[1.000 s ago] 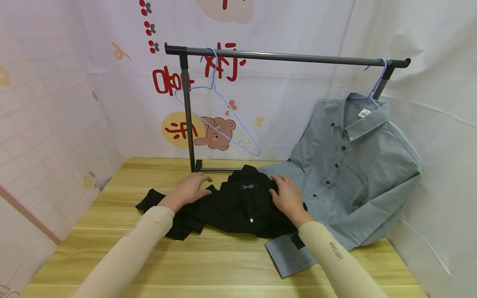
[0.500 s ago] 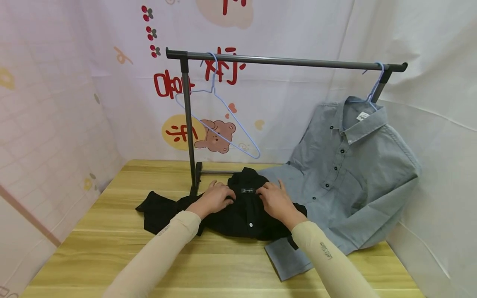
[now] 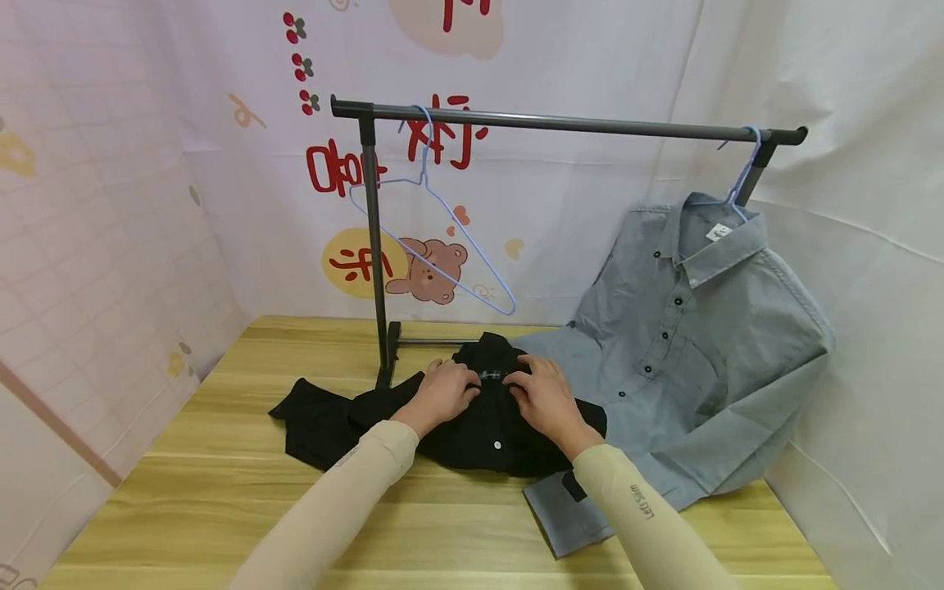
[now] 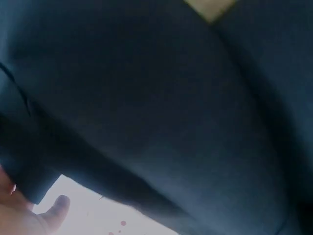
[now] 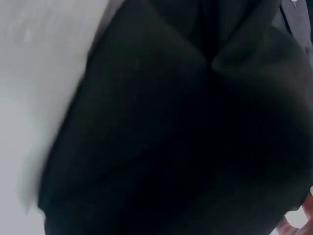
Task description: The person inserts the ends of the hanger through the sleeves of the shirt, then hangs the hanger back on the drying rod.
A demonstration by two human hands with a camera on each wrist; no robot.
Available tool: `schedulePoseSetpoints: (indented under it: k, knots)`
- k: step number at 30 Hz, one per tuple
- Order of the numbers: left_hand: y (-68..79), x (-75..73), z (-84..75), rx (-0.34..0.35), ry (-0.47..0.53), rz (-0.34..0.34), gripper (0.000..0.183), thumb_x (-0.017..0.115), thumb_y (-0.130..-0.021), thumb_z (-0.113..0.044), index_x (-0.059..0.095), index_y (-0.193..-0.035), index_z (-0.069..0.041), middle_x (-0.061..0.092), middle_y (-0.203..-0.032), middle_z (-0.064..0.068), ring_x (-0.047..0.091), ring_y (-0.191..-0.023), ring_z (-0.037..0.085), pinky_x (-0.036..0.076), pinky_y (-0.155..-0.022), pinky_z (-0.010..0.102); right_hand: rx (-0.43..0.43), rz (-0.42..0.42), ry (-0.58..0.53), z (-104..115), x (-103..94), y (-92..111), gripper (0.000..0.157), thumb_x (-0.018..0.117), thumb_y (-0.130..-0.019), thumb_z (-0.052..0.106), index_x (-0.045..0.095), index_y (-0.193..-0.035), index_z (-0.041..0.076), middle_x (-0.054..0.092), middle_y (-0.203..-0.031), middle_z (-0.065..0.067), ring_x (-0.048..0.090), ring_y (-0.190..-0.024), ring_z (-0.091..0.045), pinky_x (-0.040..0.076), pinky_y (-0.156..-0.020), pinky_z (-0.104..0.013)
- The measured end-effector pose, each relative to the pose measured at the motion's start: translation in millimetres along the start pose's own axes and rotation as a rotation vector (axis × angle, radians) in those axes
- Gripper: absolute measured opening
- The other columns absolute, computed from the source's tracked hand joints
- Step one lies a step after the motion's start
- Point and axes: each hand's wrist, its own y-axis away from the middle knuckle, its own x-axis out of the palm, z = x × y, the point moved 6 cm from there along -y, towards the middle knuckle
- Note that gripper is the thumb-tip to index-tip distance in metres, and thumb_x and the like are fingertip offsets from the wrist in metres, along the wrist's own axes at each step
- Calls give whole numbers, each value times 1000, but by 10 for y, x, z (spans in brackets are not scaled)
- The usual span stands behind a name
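Note:
A black shirt (image 3: 460, 438) with a white button lies bunched on the wooden table, its collar toward the rack. My left hand (image 3: 445, 392) pinches the cloth at the left of the neck opening. On the other side of the small neck label (image 3: 490, 375), my right hand (image 3: 544, 400) pinches the collar with curled fingers. Dark cloth (image 4: 146, 107) fills most of the left wrist view, with part of the left hand (image 4: 24, 218) at the lower left. In the right wrist view only fingertips (image 5: 305, 218) show past the black cloth (image 5: 171, 122).
A dark metal clothes rack (image 3: 575, 124) stands at the back of the table (image 3: 442, 541). From it hang a bare blue hanger (image 3: 472, 238) and, at the right, a grey button shirt (image 3: 726, 344). The grey shirt's lower part spreads over the table beside the black shirt.
Both hands have moved inward to the neck opening of the black shirt, the left one travelling farthest to the right. Their fingers have closed on the cloth beside the label.

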Motion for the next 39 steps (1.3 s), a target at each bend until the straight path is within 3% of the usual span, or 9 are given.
schedulePoseSetpoints:
  k: [6, 10, 14, 18, 23, 27, 31, 34, 39]
  knots:
    - [22, 61, -20, -8, -25, -131, 12, 70, -94, -25, 77, -102, -19, 62, -102, 2, 57, -95, 24, 44, -95, 45, 317, -33, -39, -68, 30, 50, 56, 75, -91, 26, 53, -139, 5, 47, -140, -25, 46, -127, -42, 36, -105, -55]
    - [58, 85, 11, -32, 17, -195, 11, 73, -92, -24, 75, -100, -17, 59, -115, 7, 55, -104, 26, 44, -94, 43, 506, -19, -78, -111, 56, 108, 78, 76, -89, 35, 40, -147, -2, 46, -140, -27, 45, -128, -43, 36, -103, -58]
    - [86, 95, 51, -98, 125, -203, 32, 74, -92, -26, 66, -121, -14, 52, -133, 14, 49, -122, 33, 40, -102, 50, 613, 3, -86, -166, 62, 174, 87, 77, -87, 41, 35, -150, -2, 48, -139, -27, 46, -127, -43, 36, -100, -62]
    - [141, 65, 163, -192, 266, -207, 57, 71, -93, -28, 50, -143, -11, 50, -138, 19, 47, -127, 38, 38, -103, 56, 678, 6, -110, -227, 38, 239, 90, 76, -87, 43, 32, -152, -1, 47, -143, -26, 45, -128, -44, 32, -102, -65]
    - [321, 15, 445, -298, 385, -196, 63, 66, -97, -35, 43, -149, -9, 47, -145, 20, 43, -132, 41, 33, -105, 61, 666, 7, -113, -285, 27, 299, 78, 73, -89, 45, 45, -145, -2, 54, -133, -26, 50, -121, -44, 37, -99, -63]
    - [472, 8, 693, -354, 370, -124, 60, 64, -98, -35, 47, -145, -4, 50, -142, 21, 46, -129, 42, 35, -103, 61, 645, -5, -147, -301, 12, 324, 60, 73, -90, 42, 59, -130, -1, 60, -116, -22, 57, -105, -41, 45, -90, -56]
    - [554, 0, 795, -363, 303, -45, 45, 66, -97, -30, 62, -130, 0, 62, -126, 19, 57, -115, 41, 44, -95, 57, 669, 3, -195, -322, 5, 353, 53, 73, -91, 38, 61, -126, 0, 61, -113, -20, 59, -101, -38, 48, -87, -54]
    - [583, -17, 819, -352, 287, -45, 25, 68, -96, -21, 71, -112, -3, 69, -110, 14, 64, -99, 35, 49, -87, 53, 679, 3, -212, -338, 13, 371, 47, 72, -92, 36, 61, -122, 2, 63, -112, -18, 62, -97, -36, 49, -83, -52]
    - [591, -52, 895, -376, 349, -111, 12, 66, -97, -16, 73, -99, -7, 70, -98, 7, 64, -84, 27, 50, -80, 48, 689, -8, -227, -375, 9, 396, 28, 71, -93, 33, 61, -98, 7, 62, -86, -12, 58, -72, -28, 45, -66, -44]
